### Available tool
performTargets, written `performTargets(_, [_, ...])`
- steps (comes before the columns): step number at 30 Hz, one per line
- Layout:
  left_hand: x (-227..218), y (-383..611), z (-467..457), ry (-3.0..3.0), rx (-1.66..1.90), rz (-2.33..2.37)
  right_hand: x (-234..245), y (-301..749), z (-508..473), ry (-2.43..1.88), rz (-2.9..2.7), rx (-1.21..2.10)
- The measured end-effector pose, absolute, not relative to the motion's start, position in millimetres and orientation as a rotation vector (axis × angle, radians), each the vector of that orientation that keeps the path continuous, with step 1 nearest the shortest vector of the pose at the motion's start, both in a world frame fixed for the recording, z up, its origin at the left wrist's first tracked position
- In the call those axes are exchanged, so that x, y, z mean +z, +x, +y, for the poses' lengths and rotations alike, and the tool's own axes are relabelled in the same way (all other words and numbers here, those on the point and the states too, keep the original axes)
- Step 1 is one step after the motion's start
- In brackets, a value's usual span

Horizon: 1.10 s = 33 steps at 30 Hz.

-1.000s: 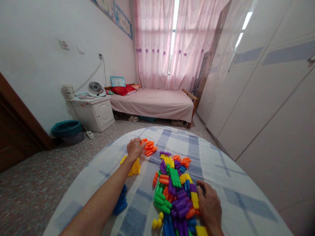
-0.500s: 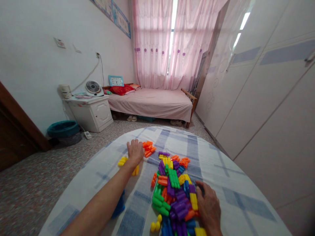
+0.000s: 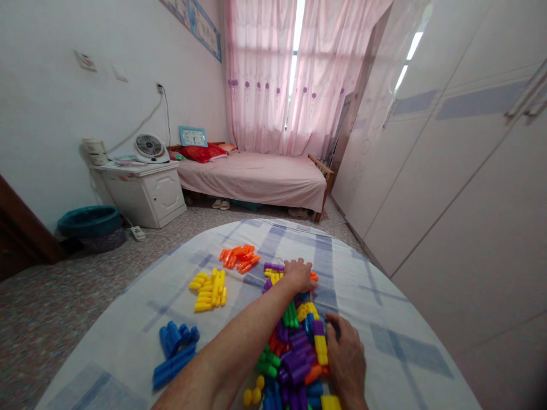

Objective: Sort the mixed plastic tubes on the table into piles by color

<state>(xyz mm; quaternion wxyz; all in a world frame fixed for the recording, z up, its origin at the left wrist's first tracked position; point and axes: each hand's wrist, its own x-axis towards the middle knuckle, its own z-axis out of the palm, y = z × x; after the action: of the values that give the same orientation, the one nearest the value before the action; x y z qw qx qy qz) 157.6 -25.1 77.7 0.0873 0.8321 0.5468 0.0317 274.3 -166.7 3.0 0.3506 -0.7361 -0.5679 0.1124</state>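
My left hand point(image 3: 300, 275) reaches over the far end of the mixed pile, palm down with its fingers apart. Under and beside it show orange toy building blocks point(image 3: 314, 278); the palm side is hidden. At the pile's right edge rests my right hand point(image 3: 348, 356), thumb and fingers apart, next to a yellow and purple block stack point(image 3: 320, 343). Purple blocks point(image 3: 294, 364) and green blocks point(image 3: 268, 361) fill the middle of the pile. My left forearm hides part of it.
Sorted groups lie on the left of the checked tablecloth point(image 3: 239, 336): orange blocks point(image 3: 240, 257), yellow blocks point(image 3: 210, 290) and blue blocks point(image 3: 174, 350). Beyond the table stand a bed point(image 3: 256, 176), a white cabinet point(image 3: 164, 193) and a wardrobe point(image 3: 427, 188).
My left hand has moved right, from the sorted orange blocks to the far end of the mixed pile. My right hand stays beside the pile. The view has shifted slightly.
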Motion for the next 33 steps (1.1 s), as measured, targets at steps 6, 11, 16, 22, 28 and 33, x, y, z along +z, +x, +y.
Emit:
performTargets(6, [77, 173, -20, 2.516, 0.01, 1.499, 4, 274, -167, -1.894, -1.476, 0.276])
performTargets(11, [67, 174, -28, 2.559, 0.139, 1.431, 2, 275, -166, -1.887, -1.479, 0.267])
performTargets(16, [66, 168, -29, 2.536, 0.319, 1.4, 2, 275, -166, -1.894, -1.484, 0.256])
performTargets(22, [76, 134, -22, 2.441, 0.501, 1.467, 4, 275, -167, -1.922, -1.479, 0.277])
performTargets(28, [74, 106, -36, 2.431, 0.467, 1.426, 2, 277, -166, -1.944, -1.487, 0.284])
performTargets(33, [67, 107, -50, 2.533, 0.509, 1.288, 1, 278, -165, -1.933, -1.501, 0.285])
